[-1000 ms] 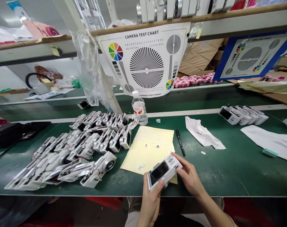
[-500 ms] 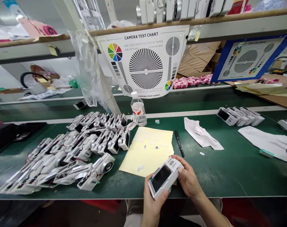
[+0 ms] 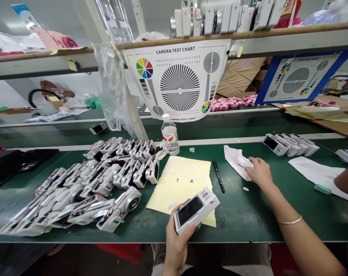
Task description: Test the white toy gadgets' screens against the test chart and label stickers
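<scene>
A white digital camera (image 3: 195, 209), its dark screen facing up, is gripped at its left end by my left hand (image 3: 176, 237). It is held tilted above the lower part of a yellow paper sheet (image 3: 188, 165) dotted with small white stickers. To the right, my right hand (image 3: 260, 172) has its fingers closed on the edge of a crumpled white cloth (image 3: 234, 157), which lies on the green table. A black marker pen (image 3: 218, 176) rests between the sheet and the cloth. One small white oval piece (image 3: 245, 189) lies just below the cloth.
Many white cameras (image 3: 105, 184) with loose wires fill the table's left side. A water bottle (image 3: 170, 136) stands behind the sheet, below a hanging camera test chart (image 3: 179, 86). Several cameras (image 3: 288, 145) stand at the back right. Another person's arm (image 3: 347, 180) reaches in beside a white cloth (image 3: 311, 170).
My right hand has left the camera and moved right to the white cloth, whose edge is now bunched. My left hand keeps the camera, slightly further left.
</scene>
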Tool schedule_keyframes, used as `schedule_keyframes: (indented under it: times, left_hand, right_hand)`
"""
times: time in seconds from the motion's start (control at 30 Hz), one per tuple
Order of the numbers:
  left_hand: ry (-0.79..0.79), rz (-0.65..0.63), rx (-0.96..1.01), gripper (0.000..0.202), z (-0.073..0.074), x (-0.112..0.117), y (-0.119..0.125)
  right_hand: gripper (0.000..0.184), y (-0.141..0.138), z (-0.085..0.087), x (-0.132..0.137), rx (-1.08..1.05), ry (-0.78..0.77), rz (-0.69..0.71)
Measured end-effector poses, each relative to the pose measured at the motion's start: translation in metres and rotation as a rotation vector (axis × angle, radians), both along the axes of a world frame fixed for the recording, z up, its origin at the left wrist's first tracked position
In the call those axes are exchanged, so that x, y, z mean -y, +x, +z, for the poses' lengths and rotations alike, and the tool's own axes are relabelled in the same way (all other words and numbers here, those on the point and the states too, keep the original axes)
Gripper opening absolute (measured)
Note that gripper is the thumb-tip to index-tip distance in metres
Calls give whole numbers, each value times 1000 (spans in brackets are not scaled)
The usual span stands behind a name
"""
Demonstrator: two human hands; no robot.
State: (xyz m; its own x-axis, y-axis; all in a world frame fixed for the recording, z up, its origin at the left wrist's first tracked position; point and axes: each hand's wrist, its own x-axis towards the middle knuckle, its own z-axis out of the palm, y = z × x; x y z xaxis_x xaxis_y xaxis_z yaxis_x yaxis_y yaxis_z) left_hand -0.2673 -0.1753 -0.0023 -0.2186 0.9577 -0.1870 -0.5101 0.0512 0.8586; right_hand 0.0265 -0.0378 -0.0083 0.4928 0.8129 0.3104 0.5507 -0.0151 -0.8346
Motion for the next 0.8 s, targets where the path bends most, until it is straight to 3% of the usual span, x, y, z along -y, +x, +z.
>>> schedule_keyframes:
  times: [0.13,0.27,0.3,0.37,0.43,0.5,0.67,0.8]
  left_hand:
    - [80,15,-71,63,6,0,1]
    - [146,14,-174,64,13,-2,2]
    - [158,14,-198,65,15,-3,3]
    - [184,23,-240,66,19,-3,6]
    - [225,15,-271,67,22,-2,10]
    - [251,-21,-277,67,23,-1,12]
    - [230,-34,-258,63,21,1,13]
    - [236,-80,-260,61,18,1,13]
  right_hand:
    - [19,24,21,-2,93,44,-117]
    - [17,-17,59,56,161,237,-180]
    - [13,-36,66,74,201,356,-130]
    - [9,-77,74,105,282,569,147]
    - [10,-113,72,123,342,617,416]
    - [12,-135,65,127,333,619,529]
    - [10,-139,50,116,167,559,504]
    - [8,-139,47,117,245,609,488]
